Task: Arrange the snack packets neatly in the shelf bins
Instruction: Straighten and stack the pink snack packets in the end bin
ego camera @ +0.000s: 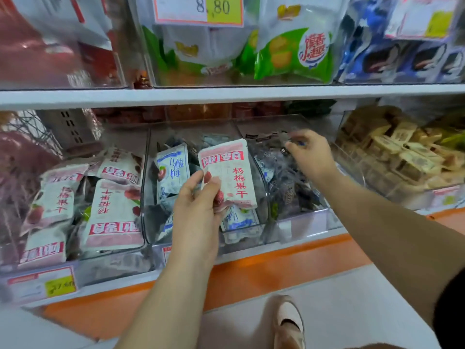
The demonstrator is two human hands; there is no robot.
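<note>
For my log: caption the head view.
Left hand holds a pink packet at the middle bin; right hand reaches into the next bin.

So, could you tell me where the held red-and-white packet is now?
Head view, centre: the red-and-white packet is gripped by the left hand in front of the middle bin of blue-and-white packets.

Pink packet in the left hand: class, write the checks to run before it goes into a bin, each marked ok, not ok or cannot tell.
1. Grip: the left hand holds the pink packet securely: ok.
2. Packet upright, label facing out: ok.
3. Held before its own bin: not ok; it fronts the blue packets, while the matching packets lie in the left bin.
4. Whether the right hand is free to help: cannot tell, blurred.
</note>
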